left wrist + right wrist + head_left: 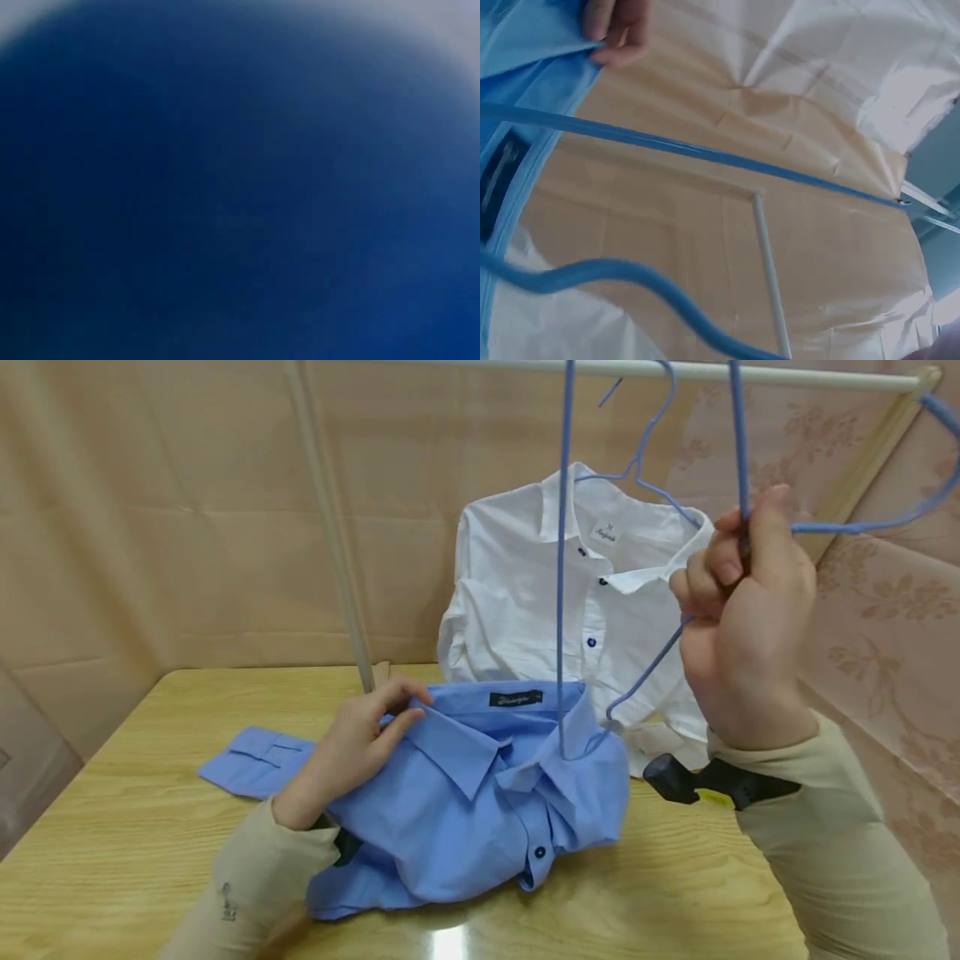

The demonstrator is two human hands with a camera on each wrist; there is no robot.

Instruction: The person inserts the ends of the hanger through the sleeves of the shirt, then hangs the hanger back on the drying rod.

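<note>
A blue button-up shirt (450, 810) lies bunched on the table, its collar open toward me. My left hand (360, 747) pinches the left side of that collar between thumb and fingers. Raised at the upper right, my right hand (757, 602) grips a blue wire hanger (561, 568) near its hook. One end of the hanger dips inside the right part of the shirt's neck opening. In the right wrist view, the hanger (705, 154) crosses in front of the collar and left fingertips (626, 52). Dark blue blur fills the left wrist view.
Behind the blue shirt, a white shirt (517, 585) hangs on another blue hanger (641, 452) from a pale rail (697, 370). The rail's post (326, 518) stands left of it. A blue cuff (258, 760) lies flat on the wooden table (135, 827).
</note>
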